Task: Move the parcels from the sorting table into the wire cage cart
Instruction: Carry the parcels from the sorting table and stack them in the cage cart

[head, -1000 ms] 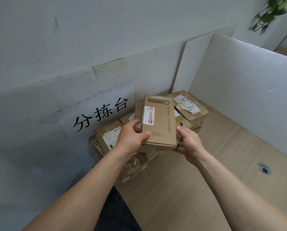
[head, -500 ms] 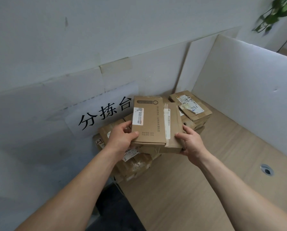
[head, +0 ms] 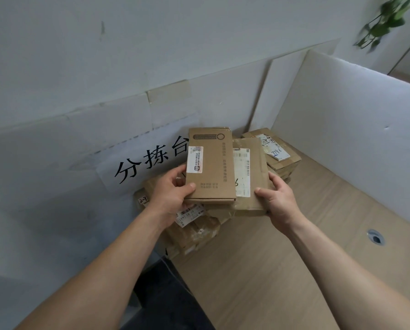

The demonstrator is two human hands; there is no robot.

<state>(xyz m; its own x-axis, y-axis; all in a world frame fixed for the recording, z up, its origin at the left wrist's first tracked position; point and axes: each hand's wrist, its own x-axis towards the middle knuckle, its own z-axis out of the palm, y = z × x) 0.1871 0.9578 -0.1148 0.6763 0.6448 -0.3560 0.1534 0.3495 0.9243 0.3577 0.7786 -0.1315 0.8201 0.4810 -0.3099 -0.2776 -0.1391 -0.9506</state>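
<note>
Holding upper parcel [head: 211, 172], left hand [head: 173, 194]; right hand [head: 280, 203], half-hidden lower parcel [head: 258, 163].

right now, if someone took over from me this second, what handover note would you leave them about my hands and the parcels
Left hand: grips the flat box at its near left corner.
Right hand: grips the taped parcel, which lies partly under the flat box.
Both parcels are held over the pile in the corner of the sorting table; another stack sits behind, to the right.
Done: two parcels are picked up.
Left: the wire cage cart is not in view, so carry these two to it, then return for the rest.
</note>
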